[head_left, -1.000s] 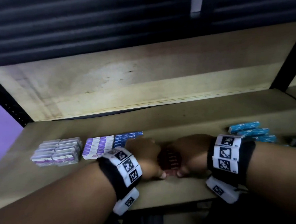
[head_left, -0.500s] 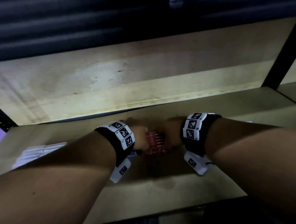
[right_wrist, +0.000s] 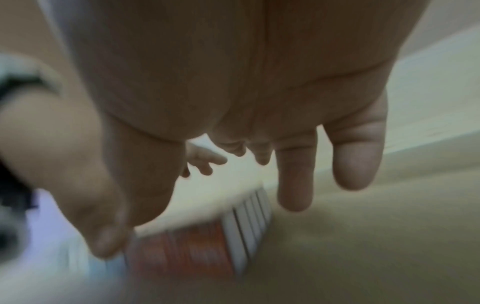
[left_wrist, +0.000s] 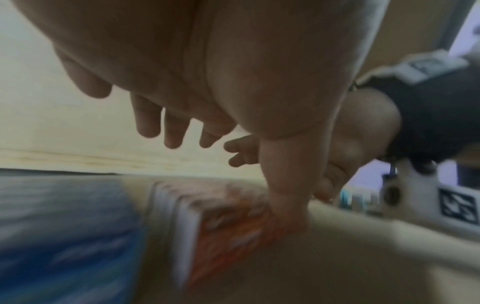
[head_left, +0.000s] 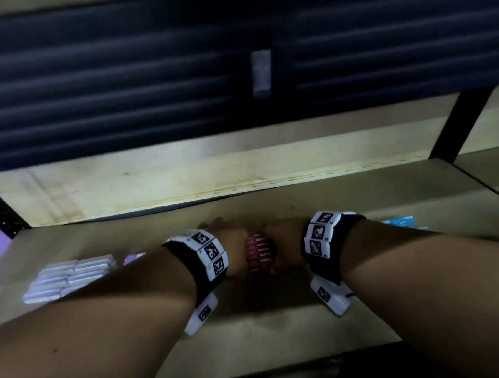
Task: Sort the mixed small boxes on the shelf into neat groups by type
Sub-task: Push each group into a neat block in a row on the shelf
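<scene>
Two hands bracket my red boxes (head_left: 260,252) mid-shelf (head_left: 279,331): left hand (head_left: 231,247) and right hand (head_left: 288,244), fingers extended, thumbs pressing the block's ends, presumably to keep it squared while sliding.

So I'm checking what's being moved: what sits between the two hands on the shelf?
A row of red boxes lies between the left hand and right hand, clearest in the head view; both wrist views show thumbs at its ends.
</scene>
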{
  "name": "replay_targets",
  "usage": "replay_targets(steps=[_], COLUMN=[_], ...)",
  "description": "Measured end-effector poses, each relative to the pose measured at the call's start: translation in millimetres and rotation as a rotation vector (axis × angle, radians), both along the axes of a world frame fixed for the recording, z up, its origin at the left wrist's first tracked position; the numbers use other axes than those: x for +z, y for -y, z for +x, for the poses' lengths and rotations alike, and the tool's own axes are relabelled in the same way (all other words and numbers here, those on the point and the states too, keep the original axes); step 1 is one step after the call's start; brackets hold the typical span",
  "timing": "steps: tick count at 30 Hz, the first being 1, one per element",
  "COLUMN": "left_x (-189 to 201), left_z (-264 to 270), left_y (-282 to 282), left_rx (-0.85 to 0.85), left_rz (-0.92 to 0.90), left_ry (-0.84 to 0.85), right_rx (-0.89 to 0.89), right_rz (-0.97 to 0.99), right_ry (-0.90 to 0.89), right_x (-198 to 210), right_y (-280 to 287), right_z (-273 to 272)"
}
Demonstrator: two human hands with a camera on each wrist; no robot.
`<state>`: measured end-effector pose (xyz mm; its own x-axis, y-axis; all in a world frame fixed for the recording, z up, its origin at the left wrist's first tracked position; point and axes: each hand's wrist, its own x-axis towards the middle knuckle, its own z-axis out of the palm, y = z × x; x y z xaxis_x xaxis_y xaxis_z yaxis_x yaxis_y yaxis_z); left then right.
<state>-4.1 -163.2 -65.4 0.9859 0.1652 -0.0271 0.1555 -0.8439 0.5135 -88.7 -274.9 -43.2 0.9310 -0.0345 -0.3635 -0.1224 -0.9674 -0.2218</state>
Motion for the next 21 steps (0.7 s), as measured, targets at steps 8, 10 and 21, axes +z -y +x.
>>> replay_targets(steps=[8, 10, 21], left_x=[51, 54, 31], left_z=[-25, -41, -89], left_y=[-26, -6, 107], left_rx=[-1.071, -1.129, -1.175], left_rz=[0.576, 0.51, 0.107], left_ry=[0.002, 0.059, -0.155], right_rx=[-0.006, -0.054, -0.364], right_rz=[-0.002, -0.068, -0.279], right_ry=[0.17, 0.154, -0.067], right_x=[45, 58, 71], right_y=[39, 68, 207], right_z=[-63, -85, -147])
